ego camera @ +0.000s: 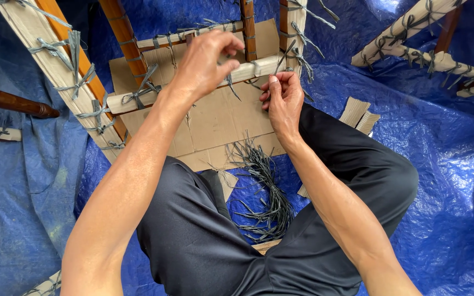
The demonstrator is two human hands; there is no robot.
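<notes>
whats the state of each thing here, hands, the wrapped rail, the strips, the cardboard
left hand: on the wrapped rail, fingers curled, pinching a grey strip
right hand: fingers closed on a grey strip
wrapped rail: cardboard-wrapped, tied at several spots
bundle of strips: loose, lying between the legs
cardboard sheet: flat on the tarp

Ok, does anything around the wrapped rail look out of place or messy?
Nothing looks damaged. The one untidy spot is the loose bundle of grey plastic strips splayed across the flat brown cardboard sheet and blue tarp, between the person's knees, below the left hand and right hand.
</notes>
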